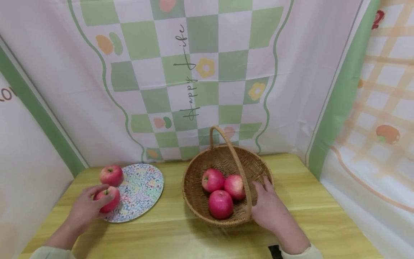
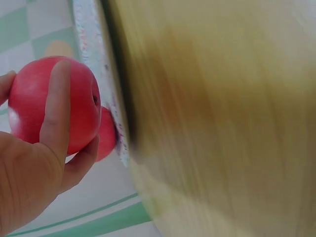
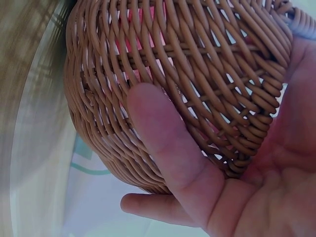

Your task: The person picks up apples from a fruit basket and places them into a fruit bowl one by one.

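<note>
My left hand (image 1: 84, 205) grips a red apple (image 1: 113, 203), its thumb and fingers spread round the sides. This apple is over the left part of a round, colour-speckled plate (image 1: 147, 189). Just behind it on the plate's left side sits another red apple (image 1: 111, 175). On the right, my right hand (image 1: 271, 210) holds the wall of a brown wicker basket (image 3: 197, 64) at its right side, with the rim in the palm and digits against the outside weave. Inside the basket lie three red apples (image 1: 221, 205), grouped toward its left and front.
A tall wicker handle (image 1: 231, 147) arches over the basket. Everything stands on a wooden table (image 1: 174, 237), with a checked cloth (image 1: 200, 90) hanging behind it. Patterned cloth (image 1: 381, 144) also hangs to the right. A small black object (image 1: 275, 251) shows beside the right sleeve.
</note>
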`<state>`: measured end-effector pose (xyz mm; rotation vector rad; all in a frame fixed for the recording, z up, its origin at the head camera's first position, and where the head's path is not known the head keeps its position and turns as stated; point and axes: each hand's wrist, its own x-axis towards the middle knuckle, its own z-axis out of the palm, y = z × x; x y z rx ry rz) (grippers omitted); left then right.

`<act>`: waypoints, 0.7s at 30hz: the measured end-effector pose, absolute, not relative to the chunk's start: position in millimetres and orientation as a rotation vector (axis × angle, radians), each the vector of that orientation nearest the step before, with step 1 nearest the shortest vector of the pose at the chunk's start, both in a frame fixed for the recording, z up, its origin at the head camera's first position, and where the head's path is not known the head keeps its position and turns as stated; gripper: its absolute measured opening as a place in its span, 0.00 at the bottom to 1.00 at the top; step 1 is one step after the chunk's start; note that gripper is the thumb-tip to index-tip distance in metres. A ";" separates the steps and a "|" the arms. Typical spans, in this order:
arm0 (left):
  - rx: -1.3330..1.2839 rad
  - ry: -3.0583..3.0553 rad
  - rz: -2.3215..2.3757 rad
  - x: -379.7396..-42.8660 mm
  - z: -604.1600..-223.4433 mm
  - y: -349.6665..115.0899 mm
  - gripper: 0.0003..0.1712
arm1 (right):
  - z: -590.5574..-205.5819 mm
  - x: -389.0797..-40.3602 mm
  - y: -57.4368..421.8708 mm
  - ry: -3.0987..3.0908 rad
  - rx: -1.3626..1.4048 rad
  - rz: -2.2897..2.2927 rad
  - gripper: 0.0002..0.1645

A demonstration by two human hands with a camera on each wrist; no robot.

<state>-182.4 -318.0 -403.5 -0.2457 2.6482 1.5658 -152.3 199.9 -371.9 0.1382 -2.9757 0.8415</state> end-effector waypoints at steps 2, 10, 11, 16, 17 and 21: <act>-0.247 2.654 1.561 -182.9 -405.5 -319.3 0.42 | -372.1 -152.3 199.6 -2.977 0.131 0.853 0.50; -0.267 2.675 1.552 -186.2 -411.9 -324.6 0.43 | -371.4 -152.9 198.8 -2.994 0.114 0.857 0.51; -0.272 2.678 1.550 -186.5 -412.4 -325.5 0.44 | -371.2 -152.9 198.6 -2.995 0.115 0.855 0.51; -0.302 2.765 1.413 -189.2 -414.4 -331.0 0.47 | -371.1 -152.9 198.3 -2.997 0.106 0.859 0.51; -0.306 2.775 1.394 -189.7 -414.6 -331.9 0.47 | -371.1 -152.7 198.3 -2.998 0.103 0.860 0.51; -0.337 2.780 1.372 -190.9 -416.4 -333.4 0.48 | -371.7 -152.3 198.1 -2.999 0.092 0.862 0.50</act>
